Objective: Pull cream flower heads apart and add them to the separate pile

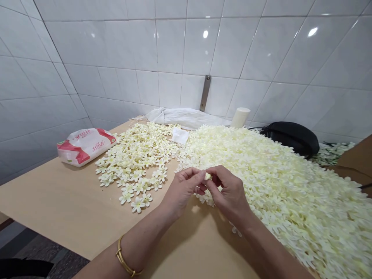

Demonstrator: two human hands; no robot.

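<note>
Over the table (58, 190), by the edge of the big flower heap (276, 186), the left hand (183, 190) and right hand (229, 192) pinch one small pale flower (208, 176), mostly hidden. I'd judge it light, soft, easily creased; best gripped at its centre.

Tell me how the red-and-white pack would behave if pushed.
The pack would likely slide rather than tip, as it lies low and broad on the table. It might dent, since its wrapper looks thin and soft. Rolling seems unlikely, given its flattened shape.
</note>
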